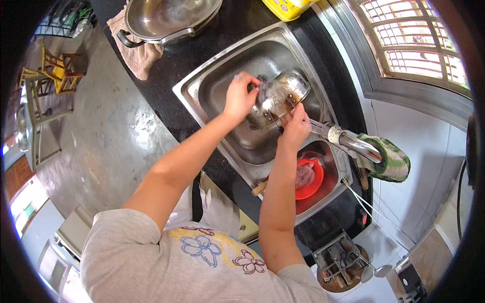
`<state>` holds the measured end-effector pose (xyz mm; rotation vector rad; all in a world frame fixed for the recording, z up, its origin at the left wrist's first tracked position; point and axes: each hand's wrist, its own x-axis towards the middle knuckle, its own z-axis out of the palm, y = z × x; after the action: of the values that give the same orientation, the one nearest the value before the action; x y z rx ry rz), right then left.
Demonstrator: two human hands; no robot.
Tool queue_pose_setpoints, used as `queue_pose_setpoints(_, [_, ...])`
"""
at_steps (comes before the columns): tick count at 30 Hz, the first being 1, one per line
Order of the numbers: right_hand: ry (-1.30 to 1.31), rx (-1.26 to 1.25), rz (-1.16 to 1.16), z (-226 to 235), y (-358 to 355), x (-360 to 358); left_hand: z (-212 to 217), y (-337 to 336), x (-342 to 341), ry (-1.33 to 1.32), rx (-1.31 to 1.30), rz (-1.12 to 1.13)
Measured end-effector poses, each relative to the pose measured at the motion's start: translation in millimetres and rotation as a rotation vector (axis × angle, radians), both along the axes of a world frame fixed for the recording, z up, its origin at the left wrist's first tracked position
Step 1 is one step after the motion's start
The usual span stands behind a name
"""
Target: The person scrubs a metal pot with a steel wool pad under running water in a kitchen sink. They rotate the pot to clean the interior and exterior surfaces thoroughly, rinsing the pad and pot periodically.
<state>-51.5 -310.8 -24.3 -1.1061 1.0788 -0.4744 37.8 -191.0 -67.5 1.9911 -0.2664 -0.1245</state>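
A metal pot [288,91] is in the large basin [214,96] of the steel sink [188,87] set into the dark bench [174,63]. The pot is tipped over, well away from upright, with brown marks on its side facing the right hand [296,129].

The left hand [241,97] reaches over the basin from the bench's near edge. Its grip is closed, thumb and fingers pinching what looks like a grey scrubber [263,85] against the pot; the scrubber is partly hidden, so its exact shape cannot be told. The right hand's grip is curled at the pot's dark handle, the fingers partly hidden beneath it.

Just beside the right hand is the end of the metal tap [361,146], which reaches in from the wall-side edge of the sink. A green and white cloth [396,166] hangs by the tap. In the small basin [329,166], at the sink's right end, lies a red bowl [317,183] with something pale in it. A wooden handle [259,189] pokes out near the right forearm.

Toward the left end of the bench, a wide pan [172,20] with two handles sits partly over a pink cloth [132,55] at the near edge. A yellow container [287,9] stands near the wall-side edge.
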Motion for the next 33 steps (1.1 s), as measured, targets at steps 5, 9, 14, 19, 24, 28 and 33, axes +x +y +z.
queue_pose_setpoints(5, [0.037,0.016,0.199,-16,-17,-12,20,-10,-21,-0.195,-0.184,-0.401])
queue_pose_setpoints(9, [-0.072,0.031,0.066,-16,-21,-10,25,-32,-15,-0.214,-0.235,-0.304])
queue_pose_setpoints(14, [0.004,0.024,0.032,-17,-27,-38,-11,1,-25,0.298,-0.381,-0.036])
queue_pose_setpoints(19, [-0.029,0.052,0.141,-35,-27,-71,5,-21,-22,0.01,-0.352,-0.308])
queue_pose_setpoints(24, [0.01,-0.195,0.296,-52,-17,-85,9,-57,0,0.12,-0.163,-0.255])
queue_pose_setpoints(28, [0.012,-0.256,0.295,-50,-13,-93,14,-41,-36,-0.363,-0.143,-0.471])
queue_pose_setpoints(33, [0.082,-0.337,0.411,-41,1,-95,-6,-33,18,0.165,0.003,-0.246])
